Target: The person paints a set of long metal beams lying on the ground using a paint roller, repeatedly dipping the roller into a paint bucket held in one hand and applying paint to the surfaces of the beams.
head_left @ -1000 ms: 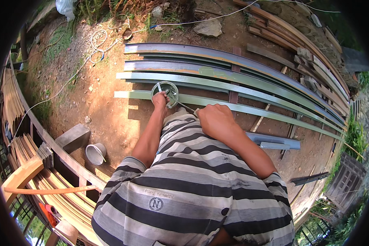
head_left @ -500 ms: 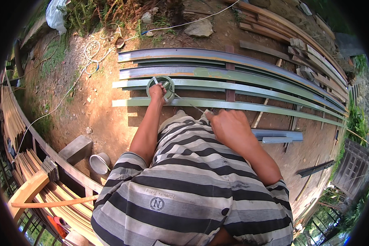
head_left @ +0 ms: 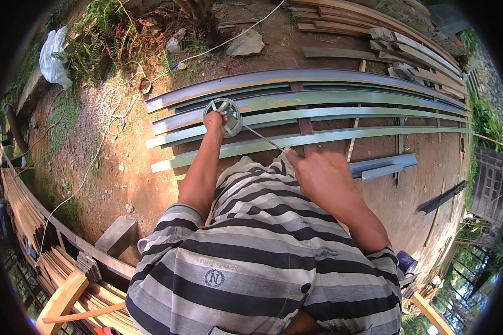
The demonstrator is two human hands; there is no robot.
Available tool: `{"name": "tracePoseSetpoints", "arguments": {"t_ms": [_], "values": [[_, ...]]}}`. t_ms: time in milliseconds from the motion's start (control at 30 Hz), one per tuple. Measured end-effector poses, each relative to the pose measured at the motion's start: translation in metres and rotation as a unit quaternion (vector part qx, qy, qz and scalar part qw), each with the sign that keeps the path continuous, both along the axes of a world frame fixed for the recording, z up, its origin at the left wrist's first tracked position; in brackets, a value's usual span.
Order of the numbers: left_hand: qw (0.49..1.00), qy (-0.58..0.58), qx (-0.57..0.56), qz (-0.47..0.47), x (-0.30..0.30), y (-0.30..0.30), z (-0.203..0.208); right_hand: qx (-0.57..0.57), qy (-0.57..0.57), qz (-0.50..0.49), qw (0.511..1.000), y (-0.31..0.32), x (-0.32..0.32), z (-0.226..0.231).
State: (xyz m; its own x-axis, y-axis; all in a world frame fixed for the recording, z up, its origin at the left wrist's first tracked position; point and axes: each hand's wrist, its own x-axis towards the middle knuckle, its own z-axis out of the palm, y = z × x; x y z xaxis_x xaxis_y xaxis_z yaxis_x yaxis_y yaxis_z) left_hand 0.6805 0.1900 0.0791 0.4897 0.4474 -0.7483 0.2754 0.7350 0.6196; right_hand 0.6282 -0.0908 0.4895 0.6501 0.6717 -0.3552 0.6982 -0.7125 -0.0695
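My left hand (head_left: 216, 120) is closed on a round, green-rimmed container (head_left: 234, 127) with pale bands; it looks like an open paint can. The container is above the long metal beams (head_left: 274, 118), over their left part. From its right side a thin, straight, light-coloured rod or line (head_left: 262, 137) runs to my right hand (head_left: 318, 170). My right fingers are closed round its near end, close to my body; whether it is a brush handle or a cord I cannot make out. The beams lie side by side, partly green and partly bare grey.
Short grey-blue metal pieces (head_left: 383, 166) lie right of my right hand. A dark bar (head_left: 442, 197) is farther right. Timber planks (head_left: 346, 25) are stacked at the far right. A concrete block (head_left: 116, 236) sits lower left, and a pale hose (head_left: 84, 181) crosses the dirt.
The view has turned, so the beams now slant more at the left. Both hands keep their hold. The thin rod or line now shows longer and straighter between the container and my right hand.
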Motion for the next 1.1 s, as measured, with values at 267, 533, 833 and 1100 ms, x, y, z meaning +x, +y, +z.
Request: {"name": "tracePoseSetpoints", "arguments": {"t_ms": [267, 533, 833, 1100], "values": [[0.996, 0.030, -0.026, 0.080, 0.029, 0.000, -0.009, -0.005, 0.007, -0.136, 0.991, -0.023, 0.024, -0.010], [0.994, 0.017, -0.035, 0.097, 0.012, 0.005, -0.006, 0.049, 0.076, -0.239, 0.967, -0.020, 0.048, -0.087], [0.993, 0.031, -0.029, 0.106, -0.032, 0.025, -0.005, 0.054, 0.080, -0.256, 0.962, -0.013, 0.064, -0.211], [0.995, 0.060, -0.028, 0.072, -0.105, 0.034, 0.010, 0.003, 0.072, -0.308, 0.949, -0.048, 0.082, -0.244]]}}
